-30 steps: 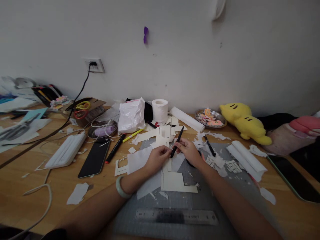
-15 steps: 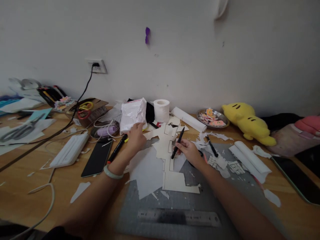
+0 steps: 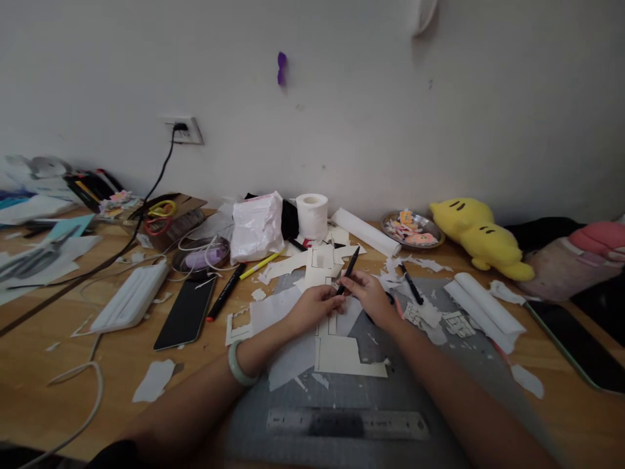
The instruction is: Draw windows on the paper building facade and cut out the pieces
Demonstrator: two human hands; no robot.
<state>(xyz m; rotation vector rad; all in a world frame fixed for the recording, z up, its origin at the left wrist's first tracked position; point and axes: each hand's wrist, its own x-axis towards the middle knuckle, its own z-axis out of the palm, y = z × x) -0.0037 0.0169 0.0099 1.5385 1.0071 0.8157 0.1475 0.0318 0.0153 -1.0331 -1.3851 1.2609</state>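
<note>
My right hand (image 3: 370,294) holds a black pen (image 3: 351,262) at a slant, its upper end rising clear of the fingers. My left hand (image 3: 315,307), with a pale bangle at the wrist, has its fingers closed around the pen's lower end, which they hide. Both hands meet over a cream paper cutout (image 3: 336,356) marked with dark lines. This cutout lies partly over white paper (image 3: 293,361) on a grey cutting mat (image 3: 263,423). Nearer to me is a metal ruler (image 3: 347,423).
Left of the hands lie a yellow marker (image 3: 261,266), a black marker (image 3: 225,293), a phone (image 3: 185,312) and a white power bank (image 3: 129,298). A toilet roll (image 3: 312,217), a metal dish (image 3: 434,242) and yellow plush toys (image 3: 481,234) stand behind. Paper scraps surround a second black pen (image 3: 411,284).
My left hand has come from beside the white plastic packet, down and right to the pen's lower end. That uncovers the yellow marker. My right hand still holds the pen.
</note>
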